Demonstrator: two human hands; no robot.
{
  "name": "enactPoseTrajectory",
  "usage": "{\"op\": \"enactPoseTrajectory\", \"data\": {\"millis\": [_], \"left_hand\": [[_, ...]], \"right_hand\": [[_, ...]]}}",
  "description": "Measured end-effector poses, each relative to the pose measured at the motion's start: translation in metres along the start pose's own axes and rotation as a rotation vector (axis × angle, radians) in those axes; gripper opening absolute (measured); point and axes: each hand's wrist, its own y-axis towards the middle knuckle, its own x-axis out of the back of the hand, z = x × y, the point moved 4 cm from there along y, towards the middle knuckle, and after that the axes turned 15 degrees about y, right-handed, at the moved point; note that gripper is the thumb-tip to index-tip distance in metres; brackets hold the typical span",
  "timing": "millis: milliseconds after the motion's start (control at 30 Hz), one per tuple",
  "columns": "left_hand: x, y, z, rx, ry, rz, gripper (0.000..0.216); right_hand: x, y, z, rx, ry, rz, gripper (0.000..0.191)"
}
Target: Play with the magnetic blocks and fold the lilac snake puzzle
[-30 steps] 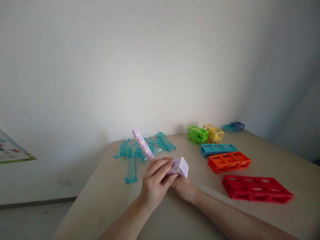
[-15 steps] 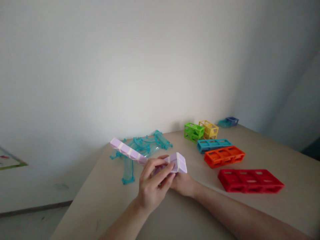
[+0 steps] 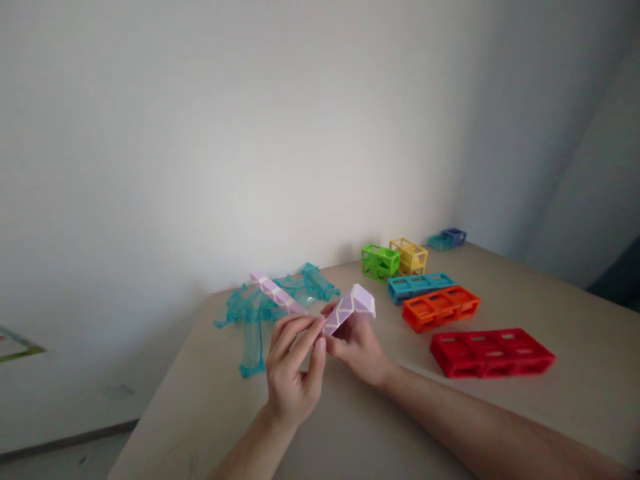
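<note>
lilac jointed toy (image 3: 343,312) — bent, left hand (image 3: 293,380) pinching; right hand (image 3: 363,350) gripping

So the toy (image 3: 346,312) is a pale lilac with white lines zigzagging across it, and the tracks (image 3: 253,333) are a see-through teal, pretty much like the teal bit (image 3: 438,241) at the back. The blocks are one solid colour each: red block (image 3: 484,355), orange block (image 3: 441,308), lighter blue block (image 3: 421,287), lime green block (image 3: 380,262), soft yellow block (image 3: 409,256), dark blue block (image 3: 455,235). Table's (image 3: 345,420) a plain beige, wall's (image 3: 300,133) off-white going greyer to the right, and the poster (image 3: 13,345) is whitish with a green edge.
</note>
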Motion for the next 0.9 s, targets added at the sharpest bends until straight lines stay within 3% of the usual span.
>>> {"op": "enactPoseTrajectory", "data": {"millis": [133,300,633,900], "left_hand": [[-0.003,0.000,0.003,0.051,0.007,0.046,0.037],[-0.013,-0.003,0.005,0.106,-0.099,0.174,0.034],[-0.009,-0.007,0.007,0.087,-0.097,0.041,0.039],[-0.009,-0.014,0.007,0.125,-0.119,0.033,0.033]], "right_hand": [[0.016,0.003,0.008,0.048,-0.118,-0.141,0.030],[0.017,0.004,0.012,0.046,-0.030,-0.111,0.030],[0.013,0.001,0.012,0.030,0.018,-0.004,0.043],[0.012,0.004,0.004,-0.001,0.064,0.042,0.045]]}}
